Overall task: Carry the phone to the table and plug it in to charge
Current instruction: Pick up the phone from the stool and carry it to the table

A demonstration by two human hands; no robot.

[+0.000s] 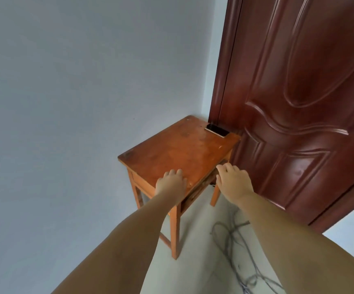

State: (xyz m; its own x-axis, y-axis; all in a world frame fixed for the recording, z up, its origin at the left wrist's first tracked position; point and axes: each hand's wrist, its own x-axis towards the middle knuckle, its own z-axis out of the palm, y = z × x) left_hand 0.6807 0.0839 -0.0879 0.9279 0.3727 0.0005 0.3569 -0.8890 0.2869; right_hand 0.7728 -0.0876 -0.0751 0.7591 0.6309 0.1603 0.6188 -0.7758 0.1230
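Over table (178,153): left hand (171,183) flat, empty; right hand (233,180) open, hovering.

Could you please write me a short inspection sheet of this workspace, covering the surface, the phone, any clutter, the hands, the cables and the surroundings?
Surface: small wooden table in the corner, top worn and scuffed.
Job's things: phone lies flat at the far edge of the table, next to the door; no plug seen in it.
Clutter: nothing seen on the table besides the phone.
Grippers: left hand rests palm down on the near corner of the table; right hand hovers off the table's right edge; both empty.
Cables: grey cable lies looped loose on the floor.
Surroundings: pale wall, dark red door, light floor.
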